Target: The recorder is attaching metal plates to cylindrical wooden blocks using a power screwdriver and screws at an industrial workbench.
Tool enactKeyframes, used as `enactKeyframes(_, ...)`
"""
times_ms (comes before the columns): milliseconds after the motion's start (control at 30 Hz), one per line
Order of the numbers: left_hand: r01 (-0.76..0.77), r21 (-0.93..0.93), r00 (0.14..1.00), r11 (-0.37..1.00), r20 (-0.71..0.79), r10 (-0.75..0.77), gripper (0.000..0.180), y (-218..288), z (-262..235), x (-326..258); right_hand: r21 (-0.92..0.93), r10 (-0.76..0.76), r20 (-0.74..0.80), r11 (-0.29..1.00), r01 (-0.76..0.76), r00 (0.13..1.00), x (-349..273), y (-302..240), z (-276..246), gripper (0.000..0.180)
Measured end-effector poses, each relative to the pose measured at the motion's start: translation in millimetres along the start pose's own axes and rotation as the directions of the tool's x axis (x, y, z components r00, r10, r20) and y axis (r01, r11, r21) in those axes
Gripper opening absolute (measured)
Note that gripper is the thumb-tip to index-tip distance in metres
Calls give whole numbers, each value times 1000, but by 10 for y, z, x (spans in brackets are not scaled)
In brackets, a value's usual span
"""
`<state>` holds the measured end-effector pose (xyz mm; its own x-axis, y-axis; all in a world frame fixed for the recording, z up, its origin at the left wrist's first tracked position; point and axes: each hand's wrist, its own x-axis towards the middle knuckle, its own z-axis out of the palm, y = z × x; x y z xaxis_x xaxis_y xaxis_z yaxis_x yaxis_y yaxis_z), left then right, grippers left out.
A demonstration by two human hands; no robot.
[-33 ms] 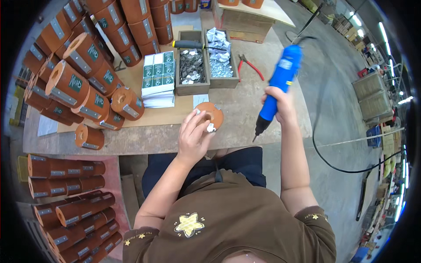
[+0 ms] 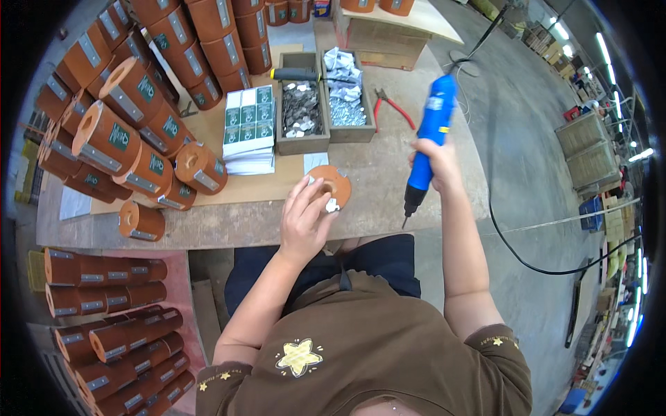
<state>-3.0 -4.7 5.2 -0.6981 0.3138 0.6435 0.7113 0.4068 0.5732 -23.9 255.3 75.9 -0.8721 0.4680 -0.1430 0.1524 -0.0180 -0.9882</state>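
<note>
The table is piled up on our left: from the head view we've got stacked brown cylinders (image 2: 155, 132) with metal strips, plenty with green labels too, so we'd call those pretty much done. One cylinder (image 2: 340, 182) stands near the front edge, our left hand (image 2: 302, 223) on it; can't tell if those fingers are clamped. Our right hand (image 2: 438, 163) has its fingers wrapped round a blue power driver (image 2: 435, 118), bit off the cylinder, so we reckon this one's unfinished.
</note>
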Motion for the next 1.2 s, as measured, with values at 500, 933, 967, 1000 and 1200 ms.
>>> enactKeyframes(500,73,-115,994,991,86,-63,28,100,-2,160,-816,30,-216,543,-197,976,911,892,-180,66)
enactKeyframes(933,82,-197,996,977,50,-74,29,1,27,177,-720,-395,405,419,554,825,1416,-449,1157,44)
enactKeyframes(967,77,-191,997,979,43,-70,30,7,29,175,-720,-379,458,372,585,804,1461,-463,1360,45)
enactKeyframes(1000,70,-184,997,980,35,-65,31,16,31,173,-707,-405,494,328,626,769,1529,-399,1526,46)
enactKeyframes(1200,83,-183,996,980,33,-78,32,69,19,123,-710,-411,584,162,686,700,1776,184,2081,41)
